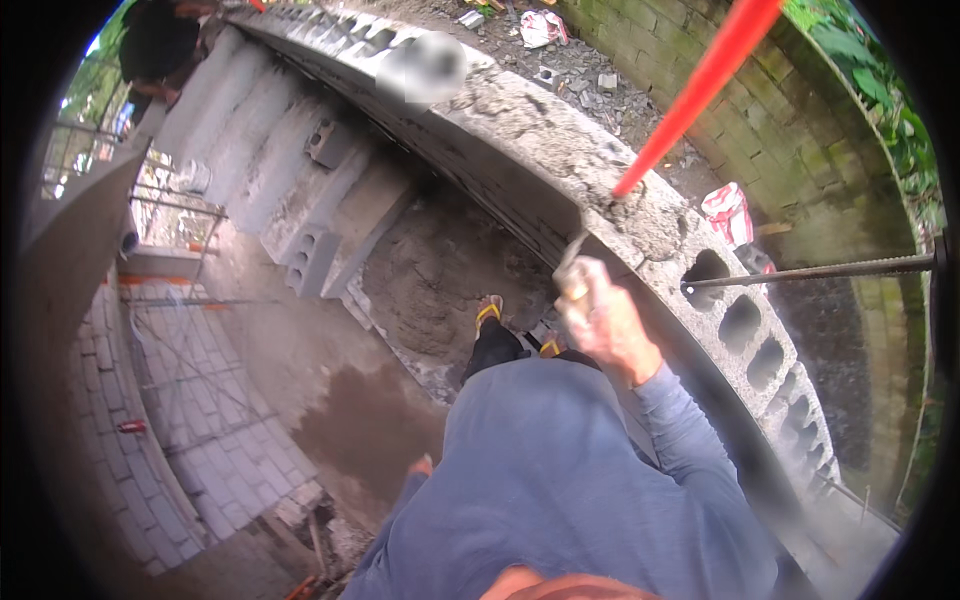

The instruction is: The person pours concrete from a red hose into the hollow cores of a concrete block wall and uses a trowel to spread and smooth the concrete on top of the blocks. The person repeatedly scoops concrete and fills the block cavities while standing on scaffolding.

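Observation:
My right hand (pixel 600 315) is closed around the handle of a trowel (pixel 573 250), whose narrow-looking blade touches or nearly touches the inner edge of the concrete block wall (pixel 525 112). Rough mortar (pixel 652 217) covers part of the wall's top, and open block cores show nearer to me. A red pole (pixel 697 97) rises from the mortared top. Low at my left side, only a small part of my left hand (pixel 422 465) shows beyond the sleeve; its fingers are mostly hidden, so I cannot tell whether it holds anything.
Concrete steps (pixel 262 142) with hollow blocks (pixel 311 262) on them lie ahead left. A mortar heap (pixel 442 285) spreads by my sandalled feet. A steel bar (pixel 817 270) juts across the wall's cores. Another person (pixel 159 45) is at the upper left.

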### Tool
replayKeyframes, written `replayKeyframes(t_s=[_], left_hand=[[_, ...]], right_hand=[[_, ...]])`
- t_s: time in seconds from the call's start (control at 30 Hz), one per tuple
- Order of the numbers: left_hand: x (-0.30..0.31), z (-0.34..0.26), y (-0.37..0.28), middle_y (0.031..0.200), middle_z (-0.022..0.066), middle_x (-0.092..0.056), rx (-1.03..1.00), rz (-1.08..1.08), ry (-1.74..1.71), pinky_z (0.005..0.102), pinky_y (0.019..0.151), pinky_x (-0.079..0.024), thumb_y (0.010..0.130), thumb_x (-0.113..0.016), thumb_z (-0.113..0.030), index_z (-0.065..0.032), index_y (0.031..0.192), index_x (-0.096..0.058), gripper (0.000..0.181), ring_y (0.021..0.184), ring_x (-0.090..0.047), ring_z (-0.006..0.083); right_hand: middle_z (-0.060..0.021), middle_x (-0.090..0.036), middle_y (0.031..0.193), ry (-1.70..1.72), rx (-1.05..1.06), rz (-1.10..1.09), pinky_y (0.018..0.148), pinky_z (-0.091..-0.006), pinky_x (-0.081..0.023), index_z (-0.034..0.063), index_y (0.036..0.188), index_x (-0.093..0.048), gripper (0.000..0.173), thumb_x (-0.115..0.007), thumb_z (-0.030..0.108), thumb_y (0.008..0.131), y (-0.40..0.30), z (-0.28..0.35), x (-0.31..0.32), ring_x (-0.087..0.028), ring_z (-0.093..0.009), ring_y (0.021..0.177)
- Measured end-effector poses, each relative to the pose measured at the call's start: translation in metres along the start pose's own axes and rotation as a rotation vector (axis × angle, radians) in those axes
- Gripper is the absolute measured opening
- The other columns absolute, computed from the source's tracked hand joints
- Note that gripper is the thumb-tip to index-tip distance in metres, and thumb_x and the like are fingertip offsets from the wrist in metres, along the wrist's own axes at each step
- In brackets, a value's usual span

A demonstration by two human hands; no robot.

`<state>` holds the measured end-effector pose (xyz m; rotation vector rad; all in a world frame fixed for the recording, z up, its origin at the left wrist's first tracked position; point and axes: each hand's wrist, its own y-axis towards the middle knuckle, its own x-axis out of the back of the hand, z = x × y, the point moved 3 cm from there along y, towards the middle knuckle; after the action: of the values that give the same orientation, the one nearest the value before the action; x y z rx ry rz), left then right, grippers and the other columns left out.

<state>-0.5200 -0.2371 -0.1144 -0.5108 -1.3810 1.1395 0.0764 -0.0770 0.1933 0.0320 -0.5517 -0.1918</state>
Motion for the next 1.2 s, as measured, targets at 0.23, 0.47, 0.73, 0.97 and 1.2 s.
replayKeyframes(t_s=[0.23, 0.47, 0.73, 0.97, 1.2], left_hand=[[0.078, 0.050, -0.018, 0.135, 0.0201, -0.066, -0.128, -0.312, 0.747, 0.0451, 0.104, -0.052, 0.102, -0.062, -0.025, 0.0027, 0.146, -0.053, 0.053, 0.119, -0.065, 0.0300], [0.343, -0.380, -0.170, 0.168, 0.0187, -0.034, -0.762, -0.194, -1.101, 0.0504, 0.119, -0.039, 0.100, -0.069, -0.043, -0.0051, 0.166, -0.022, 0.090, 0.150, -0.041, 0.0367], [0.376, -0.535, -0.217, 0.170, 0.0179, -0.026, -0.876, 0.108, -1.238, 0.0614, 0.105, -0.048, 0.098, -0.070, -0.039, -0.0112, 0.169, -0.008, 0.098, 0.140, -0.044, 0.0533], [0.378, -0.557, -0.199, 0.159, 0.0188, -0.041, -0.942, 0.082, -1.282, 0.0665, 0.104, -0.045, 0.088, -0.081, -0.022, -0.0191, 0.166, -0.002, 0.111, 0.135, -0.052, 0.0414], [0.377, -0.561, -0.203, 0.162, 0.0236, -0.038, -0.977, 0.092, -1.236, 0.0720, 0.106, -0.041, 0.082, -0.085, -0.021, -0.0170, 0.167, 0.017, 0.132, 0.145, -0.045, 0.0399]], right_hand=[[-0.0237, -0.073, 0.099, 0.040, -0.074, 0.510, 0.078, -0.0562, -0.055, 0.0076, 0.131, -0.049, 0.044, -0.063, 0.024, 0.093, -0.029, -0.050, -0.044, -0.070, -0.047, 0.092], [-0.0258, -0.071, 0.084, -0.123, -0.201, 0.611, 0.073, -0.0578, -0.054, 0.0068, 0.126, -0.051, 0.039, -0.061, 0.025, 0.093, -0.045, -0.094, -0.036, -0.070, -0.047, 0.083], [-0.0275, -0.071, 0.088, -0.063, -0.271, 0.580, 0.077, -0.0593, -0.053, 0.0073, 0.127, -0.053, 0.037, -0.060, 0.029, 0.097, -0.056, -0.123, -0.038, -0.070, -0.048, 0.087], [-0.0213, -0.068, 0.079, -0.094, -0.339, 0.533, 0.078, -0.0514, -0.051, 0.0123, 0.117, -0.063, 0.040, -0.037, 0.042, 0.110, -0.066, -0.129, -0.042, -0.066, -0.045, 0.085], [-0.0249, -0.071, 0.094, -0.192, -0.262, 0.575, 0.081, -0.0548, -0.054, 0.0094, 0.131, -0.056, 0.043, -0.062, 0.035, 0.098, -0.068, -0.146, -0.042, -0.069, -0.047, 0.091]])
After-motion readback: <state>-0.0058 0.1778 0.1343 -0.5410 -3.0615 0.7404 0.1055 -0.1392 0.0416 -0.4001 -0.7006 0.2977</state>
